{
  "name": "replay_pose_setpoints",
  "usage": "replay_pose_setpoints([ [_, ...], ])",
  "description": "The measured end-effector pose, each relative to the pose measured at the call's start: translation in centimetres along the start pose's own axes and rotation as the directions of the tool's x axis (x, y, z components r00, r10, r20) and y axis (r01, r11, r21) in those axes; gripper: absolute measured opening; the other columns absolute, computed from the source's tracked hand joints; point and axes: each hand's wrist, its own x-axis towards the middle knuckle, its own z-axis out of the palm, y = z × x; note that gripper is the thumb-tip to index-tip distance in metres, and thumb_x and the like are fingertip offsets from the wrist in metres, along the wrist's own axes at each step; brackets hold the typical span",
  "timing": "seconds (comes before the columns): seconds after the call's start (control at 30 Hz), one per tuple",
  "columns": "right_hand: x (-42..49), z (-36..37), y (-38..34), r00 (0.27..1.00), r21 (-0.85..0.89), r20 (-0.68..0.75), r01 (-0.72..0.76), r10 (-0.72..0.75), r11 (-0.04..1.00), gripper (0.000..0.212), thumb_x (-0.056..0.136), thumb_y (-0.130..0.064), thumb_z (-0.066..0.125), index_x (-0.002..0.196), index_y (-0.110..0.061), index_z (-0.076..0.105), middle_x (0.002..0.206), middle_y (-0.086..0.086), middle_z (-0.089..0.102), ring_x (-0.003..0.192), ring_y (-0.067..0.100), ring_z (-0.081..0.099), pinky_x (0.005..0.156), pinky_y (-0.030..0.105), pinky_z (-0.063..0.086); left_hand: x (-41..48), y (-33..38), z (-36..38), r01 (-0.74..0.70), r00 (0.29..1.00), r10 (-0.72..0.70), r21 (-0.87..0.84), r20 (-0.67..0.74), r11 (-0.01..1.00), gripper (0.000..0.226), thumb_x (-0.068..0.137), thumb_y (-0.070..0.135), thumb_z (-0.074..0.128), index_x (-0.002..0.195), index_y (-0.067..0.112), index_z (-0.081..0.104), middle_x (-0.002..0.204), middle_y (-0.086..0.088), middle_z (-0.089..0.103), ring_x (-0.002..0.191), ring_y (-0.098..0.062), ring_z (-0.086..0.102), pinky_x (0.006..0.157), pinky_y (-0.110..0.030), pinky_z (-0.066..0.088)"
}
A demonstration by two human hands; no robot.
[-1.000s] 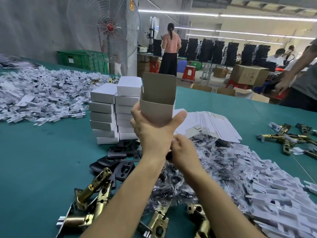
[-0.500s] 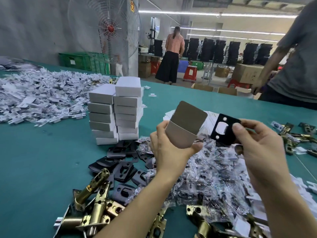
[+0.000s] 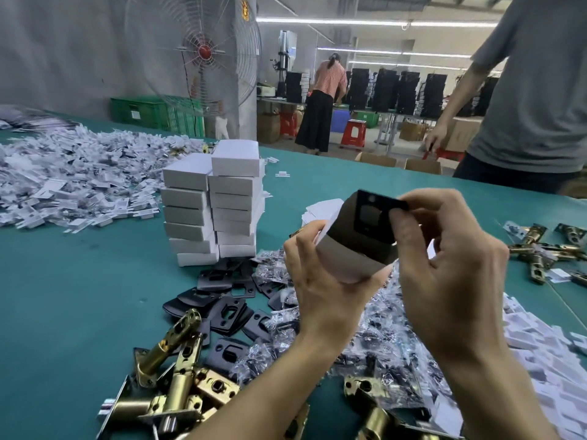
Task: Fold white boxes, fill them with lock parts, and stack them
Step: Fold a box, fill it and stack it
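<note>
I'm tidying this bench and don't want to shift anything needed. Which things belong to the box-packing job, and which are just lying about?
In use:
open white box in the left hand
black plate pinched by the right hand
stacked white boxes
brass latches
flat box blanks

Just around:
fan
green crate
red stool

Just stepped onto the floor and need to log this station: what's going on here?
A person is packing lock hardware. The left hand grips an opened white box, its mouth tilted toward the right hand, which pinches a black plate at that opening; the plate isn't fully inside yet. Two stacks of closed white boxes stand on the green table, with loose black plates, brass latches and bagged small parts spread in front.
</note>
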Motion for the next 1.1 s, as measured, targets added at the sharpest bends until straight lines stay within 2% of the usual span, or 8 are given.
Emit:
replay_pose_setpoints([
  [0.13, 0.1, 0.1, 0.1, 0.992, 0.098, 0.01, -0.127, 0.127, 0.987, 0.016, 0.094, -0.015, 0.064, 0.096, -0.03, 0.06, 0.084, -0.015, 0.067, 0.078, 0.013, 0.064, 0.065, 0.033, 0.05, -0.2, -0.3, -0.1, 0.03, 0.999, -0.033, 0.062, 0.04, 0.998, 0.082, 0.054, 0.058, 0.078, 0.123, 0.044, 0.035, 0.116, 0.019, 0.035, 0.113, -0.011, 0.044, 0.08, -0.039, 0.056],
  [0.3, 0.0, 0.0, 1.0, 0.988, 0.056, 0.089, -0.131, 0.125, 0.99, 0.019, 0.092, -0.007, 0.066, 0.098, -0.026, 0.069, 0.084, -0.007, 0.07, 0.078, 0.017, 0.064, 0.065, 0.015, 0.042, -0.2, -0.5, 0.0, 0.058, 0.997, -0.064, 0.13, 0.045, 0.99, 0.082, 0.051, 0.061, 0.075, 0.121, 0.045, 0.037, 0.113, 0.02, 0.036, 0.112, -0.001, 0.038, 0.078, -0.03, 0.052],
  [0.47, -0.2, 0.1, 1.5, 0.99, -0.108, 0.138, -0.005, 0.02, 0.994, 0.016, 0.091, -0.009, 0.067, 0.103, -0.017, 0.075, 0.088, 0.001, 0.071, 0.081, 0.022, 0.053, 0.07, 0.025, 0.036, -0.5, -0.5, 0.0, 0.042, 0.995, -0.052, 0.119, 0.081, 0.992, 0.082, 0.052, 0.06, 0.074, 0.123, 0.042, 0.038, 0.114, 0.013, 0.037, 0.111, -0.013, 0.044, 0.076, -0.035, 0.055],
  [0.6, -0.3, 0.2, 1.1, 0.99, -0.153, 0.139, 0.057, -0.035, 0.987, 0.017, 0.092, -0.016, 0.067, 0.105, -0.02, 0.078, 0.086, -0.002, 0.072, 0.079, 0.022, 0.044, 0.067, 0.036, 0.043, -0.5, -0.2, 0.1, 0.013, 0.997, -0.015, 0.022, 0.07, 1.0, 0.079, 0.055, 0.051, 0.078, 0.122, 0.041, 0.038, 0.115, 0.012, 0.039, 0.109, -0.003, 0.044, 0.071, -0.01, 0.047],
  [0.7, -0.2, 0.2, 0.6, 0.993, -0.146, 0.098, 0.082, -0.068, 0.986, 0.021, 0.091, -0.021, 0.064, 0.106, -0.02, 0.078, 0.084, -0.003, 0.072, 0.076, 0.024, 0.044, 0.067, 0.042, 0.045, -0.4, 0.0, 0.2, 0.0, 0.999, 0.002, -0.032, 0.041, 0.999, 0.075, 0.056, 0.045, 0.078, 0.119, 0.039, 0.038, 0.117, 0.006, 0.043, 0.109, 0.005, 0.042, 0.071, -0.004, 0.044],
  [0.87, -0.3, 0.2, -0.2, 0.992, -0.177, 0.111, 0.079, -0.06, 0.981, 0.017, 0.086, -0.022, 0.068, 0.098, -0.027, 0.079, 0.083, -0.01, 0.074, 0.072, 0.023, 0.039, 0.066, 0.039, 0.042, -0.8, 0.2, 0.2, 0.016, 0.998, -0.015, -0.025, 0.063, 1.0, 0.069, 0.057, 0.049, 0.068, 0.118, 0.04, 0.036, 0.117, 0.009, 0.04, 0.11, 0.005, 0.039, 0.075, -0.003, 0.04],
  [1.0, -0.1, 0.1, -0.4, 0.988, -0.265, 0.152, 0.022, 0.019, 0.964, 0.018, 0.081, -0.016, 0.076, 0.091, -0.03, 0.08, 0.061, -0.029, 0.037, 0.07, 0.026, 0.042, 0.068, 0.035, 0.036, -0.8, -0.1, 0.1, 0.039, 0.992, -0.041, 0.017, 0.122, 0.999, 0.073, 0.056, 0.05, 0.071, 0.119, 0.045, 0.035, 0.115, 0.015, 0.036, 0.11, 0.001, 0.04, 0.075, -0.007, 0.044],
  [1.1, -0.1, 0.2, -0.3, 0.972, -0.31, 0.216, -0.019, 0.09, 0.951, 0.025, 0.08, -0.009, 0.073, 0.088, -0.032, 0.079, 0.058, -0.024, 0.04, 0.073, 0.024, 0.041, 0.067, 0.035, 0.037, -1.0, 0.0, 0.1, 0.036, 0.985, -0.049, 0.081, 0.168, 0.996, 0.072, 0.056, 0.053, 0.068, 0.121, 0.044, 0.037, 0.115, 0.013, 0.035, 0.112, -0.007, 0.041, 0.074, -0.02, 0.052],
])
